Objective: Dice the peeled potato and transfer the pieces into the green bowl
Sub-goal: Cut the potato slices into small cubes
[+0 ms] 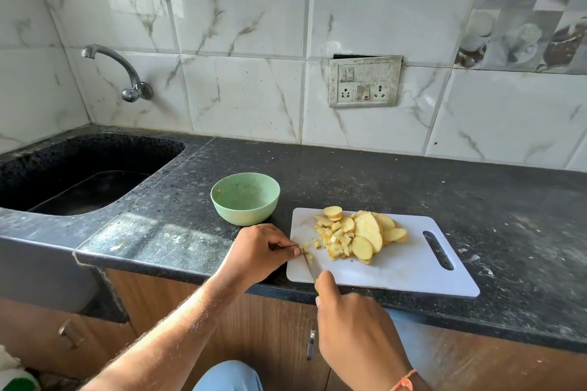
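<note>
The right hand (355, 327) grips a knife (308, 263), its blade down on the white cutting board (397, 270). The left hand (257, 251) pinches a small potato bit (305, 246) right by the blade. More potato pieces (355, 236) sit just beyond. The green bowl (245, 198) stands near the left hand. No words can be read.

We see bare forearms, an orange thread bracelet (405, 382) on our right wrist, and light blue trousers (228, 376) below.
</note>
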Demonstrator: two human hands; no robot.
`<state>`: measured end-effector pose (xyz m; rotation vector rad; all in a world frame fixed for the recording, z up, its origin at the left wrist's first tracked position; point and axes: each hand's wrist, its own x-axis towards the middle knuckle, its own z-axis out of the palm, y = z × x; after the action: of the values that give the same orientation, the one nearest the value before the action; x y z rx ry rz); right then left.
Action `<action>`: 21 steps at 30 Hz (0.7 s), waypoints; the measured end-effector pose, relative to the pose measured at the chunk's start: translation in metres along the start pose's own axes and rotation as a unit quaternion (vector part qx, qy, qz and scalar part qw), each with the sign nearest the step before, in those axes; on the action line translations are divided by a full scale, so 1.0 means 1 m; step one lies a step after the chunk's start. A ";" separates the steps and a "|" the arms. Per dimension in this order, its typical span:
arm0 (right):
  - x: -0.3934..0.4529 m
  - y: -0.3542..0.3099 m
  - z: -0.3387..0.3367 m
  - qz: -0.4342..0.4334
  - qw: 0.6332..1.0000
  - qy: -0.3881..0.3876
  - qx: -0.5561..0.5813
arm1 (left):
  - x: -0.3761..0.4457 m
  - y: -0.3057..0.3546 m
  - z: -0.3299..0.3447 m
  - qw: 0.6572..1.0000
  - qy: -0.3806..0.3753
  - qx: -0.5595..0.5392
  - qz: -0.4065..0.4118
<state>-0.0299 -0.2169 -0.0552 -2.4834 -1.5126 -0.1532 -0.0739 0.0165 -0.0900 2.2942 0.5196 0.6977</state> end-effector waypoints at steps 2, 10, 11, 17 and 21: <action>-0.005 0.006 0.001 -0.002 1.000 0.005 -0.007 | -0.001 0.000 0.000 1.000 0.000 0.000 -0.001; 0.004 0.016 0.003 0.075 0.994 0.035 -0.068 | -0.004 0.002 0.002 1.000 0.010 0.009 0.020; 0.006 0.015 0.001 0.077 0.994 0.045 -0.060 | -0.003 0.001 0.002 1.000 0.014 0.011 0.025; 0.011 0.012 -0.001 0.064 0.994 0.087 -0.014 | -0.003 0.005 0.004 0.999 0.022 -0.002 0.024; 0.010 0.007 -0.004 0.050 0.992 0.109 0.025 | -0.006 0.004 -0.001 0.999 0.015 -0.030 -0.001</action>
<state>-0.0186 -0.2120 -0.0505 -2.4057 -1.2870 -0.3518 -0.0786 0.0105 -0.0888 2.2308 0.5084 0.7376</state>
